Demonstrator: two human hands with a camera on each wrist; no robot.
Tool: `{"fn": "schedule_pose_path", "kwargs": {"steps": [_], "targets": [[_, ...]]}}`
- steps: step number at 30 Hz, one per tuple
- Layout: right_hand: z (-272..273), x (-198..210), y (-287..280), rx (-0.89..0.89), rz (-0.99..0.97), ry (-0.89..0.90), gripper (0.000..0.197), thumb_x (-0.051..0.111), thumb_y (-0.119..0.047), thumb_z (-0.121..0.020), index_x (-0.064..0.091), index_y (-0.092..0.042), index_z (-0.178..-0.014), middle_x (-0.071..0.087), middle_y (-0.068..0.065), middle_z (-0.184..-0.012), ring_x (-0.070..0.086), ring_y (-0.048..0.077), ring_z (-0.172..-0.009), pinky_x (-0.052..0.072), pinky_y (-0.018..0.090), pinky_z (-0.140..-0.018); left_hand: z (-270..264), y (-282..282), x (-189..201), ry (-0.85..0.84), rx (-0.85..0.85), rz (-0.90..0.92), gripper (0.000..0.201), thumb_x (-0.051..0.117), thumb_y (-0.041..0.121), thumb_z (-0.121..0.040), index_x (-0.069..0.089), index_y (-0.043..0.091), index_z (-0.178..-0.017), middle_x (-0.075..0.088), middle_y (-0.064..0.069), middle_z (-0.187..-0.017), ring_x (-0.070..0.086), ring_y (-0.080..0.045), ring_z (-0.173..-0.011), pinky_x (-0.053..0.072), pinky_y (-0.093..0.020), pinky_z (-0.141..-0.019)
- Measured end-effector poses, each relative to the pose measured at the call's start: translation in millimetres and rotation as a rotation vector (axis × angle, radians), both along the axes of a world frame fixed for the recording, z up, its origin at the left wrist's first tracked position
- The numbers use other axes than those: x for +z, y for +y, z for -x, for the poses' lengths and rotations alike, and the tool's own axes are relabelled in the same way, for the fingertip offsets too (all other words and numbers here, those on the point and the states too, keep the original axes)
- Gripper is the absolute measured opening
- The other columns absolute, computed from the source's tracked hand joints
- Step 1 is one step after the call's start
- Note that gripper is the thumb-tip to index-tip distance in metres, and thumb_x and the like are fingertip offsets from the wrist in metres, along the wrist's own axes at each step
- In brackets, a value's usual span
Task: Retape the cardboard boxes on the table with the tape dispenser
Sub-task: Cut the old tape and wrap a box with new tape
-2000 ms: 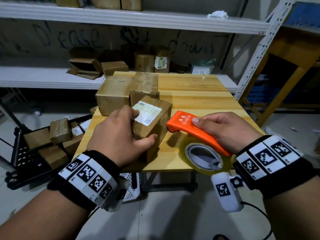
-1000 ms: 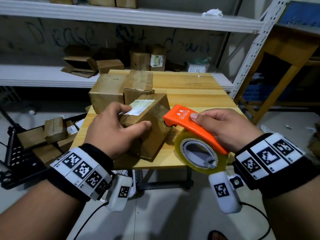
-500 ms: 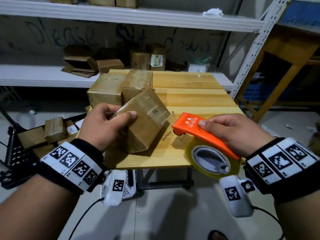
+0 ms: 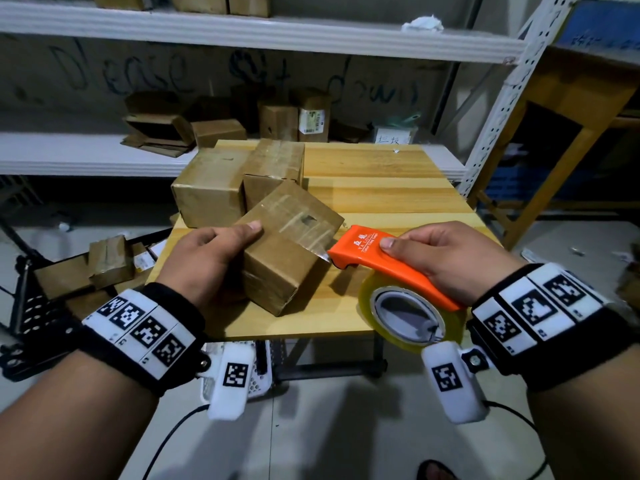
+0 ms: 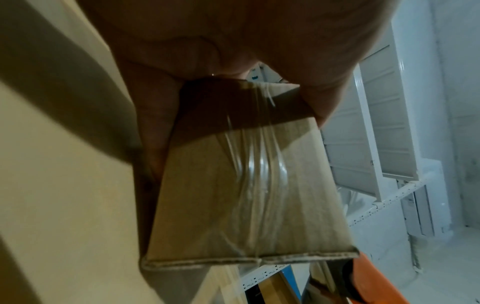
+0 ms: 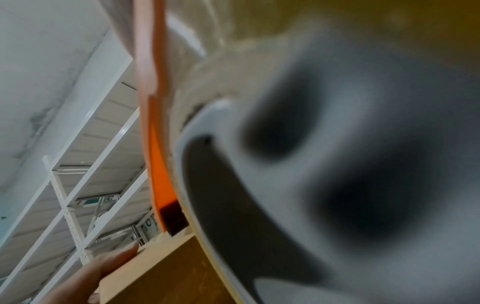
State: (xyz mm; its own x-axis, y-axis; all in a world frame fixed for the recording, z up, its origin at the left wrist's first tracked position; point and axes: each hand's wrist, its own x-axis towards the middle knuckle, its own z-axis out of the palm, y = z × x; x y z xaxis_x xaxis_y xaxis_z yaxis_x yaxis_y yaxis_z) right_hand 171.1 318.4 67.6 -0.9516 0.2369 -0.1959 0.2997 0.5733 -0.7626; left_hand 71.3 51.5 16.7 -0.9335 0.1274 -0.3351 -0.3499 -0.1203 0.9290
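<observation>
left hand (image 4: 211,258) grips tilted cardboard box (image 4: 287,251) | right hand (image 4: 446,258) clasps tape dispenser (image 4: 388,268), nose at box edge | risk: box slipping, tape wrinkling

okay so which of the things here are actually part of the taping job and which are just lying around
Part of the job:
- cardboard box gripped by left hand
- orange tape dispenser held in right hand
- two boxes behind on the table

Lying about:
- shelf boxes
- cart boxes
</observation>
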Motion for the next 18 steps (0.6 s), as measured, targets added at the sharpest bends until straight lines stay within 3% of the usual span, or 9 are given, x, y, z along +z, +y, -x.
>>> {"fn": "schedule_pose_path", "kwargs": {"steps": [3,8,13,18], "targets": [[1.9,1.4,-2.0,-0.007,0.008,-0.017,0.043,0.064,-0.06,-0.092,0.079,-0.02,-0.09,0.08,0.001,-0.076,0.077,0.018,-0.067,0.058,0.029,-0.067,4.7,-2.2,-6.0,-0.015,-0.003,-0.036,0.052,0.089,0.037,-0.076,0.069,0.01,-0.116,0.077,-0.021,-0.109,0.074,-0.044,-0.102,0.053,-0.068,-0.095],[4.4,1.0,-3.7,-0.011,-0.002,-0.028,0.044,0.065,-0.061,-0.091,0.079,-0.02,-0.09,0.08,0.002,-0.077,0.078,0.022,-0.071,0.062,0.037,-0.076,6.3,-2.4,-5.5,-0.027,-0.021,-0.012,0.044,0.081,0.038,-0.085,0.068,0.011,-0.116,0.078,-0.019,-0.106,0.075,-0.042,-0.102,0.055,-0.064,-0.096],[5.9,0.9,-5.1,0.003,-0.025,-0.025,0.047,0.062,-0.062,-0.093,0.079,-0.018,-0.087,0.079,0.002,-0.075,0.077,0.021,-0.067,0.057,0.033,-0.071,3.1,-2.0,-0.5,-0.029,-0.034,0.038,0.041,0.077,0.042,-0.087,0.069,0.013,-0.114,0.079,-0.017,-0.102,0.075,-0.04,-0.1,0.057,-0.061,-0.095],[6.2,1.4,-5.8,0.002,-0.021,-0.03,0.048,0.062,-0.062,-0.093,0.078,-0.018,-0.085,0.079,0.003,-0.075,0.077,0.021,-0.066,0.058,0.034,-0.071,0.5,-1.6,2.9,0.053,-0.017,0.139,0.032,0.077,0.043,-0.088,0.074,0.014,-0.1,0.076,-0.018,-0.103,0.072,-0.04,-0.099,0.055,-0.06,-0.096]]}}
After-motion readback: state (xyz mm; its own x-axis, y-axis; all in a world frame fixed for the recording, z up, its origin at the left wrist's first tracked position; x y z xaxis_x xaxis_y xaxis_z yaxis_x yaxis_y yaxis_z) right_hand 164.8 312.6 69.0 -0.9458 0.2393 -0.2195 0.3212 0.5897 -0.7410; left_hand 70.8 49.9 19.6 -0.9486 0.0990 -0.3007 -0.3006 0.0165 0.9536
